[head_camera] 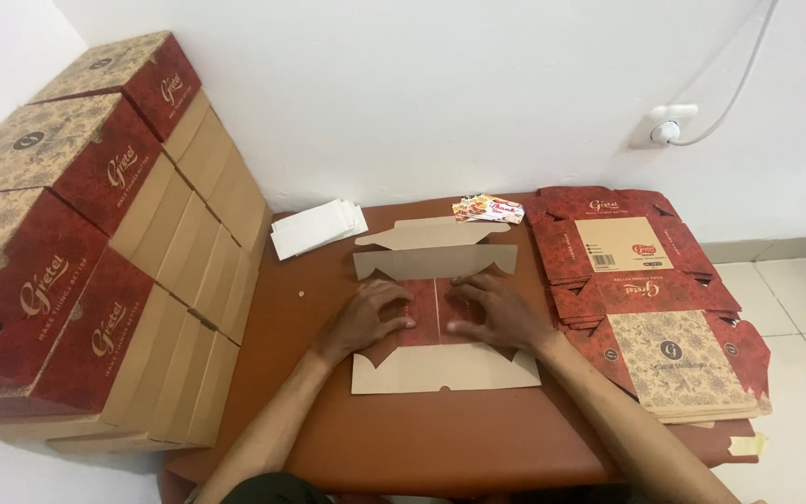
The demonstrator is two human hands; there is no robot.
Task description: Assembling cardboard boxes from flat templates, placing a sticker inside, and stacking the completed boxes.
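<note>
Left hand and right hand pressed flat, fingers spread, grasping nothing, on a flat cardboard box blank mid brown table — unfolded blanks stacked right, assembled boxes left

On the brown bench, the left hand and right hand press flat, palms down, on a partly folded red and tan carton blank, fingers spread over its red middle panels. To the right lies a stack of flat carton blanks; at the far edge lie white paper slips and small printed cards. Left of the bench, assembled boxes stand stacked against the wall.
</note>
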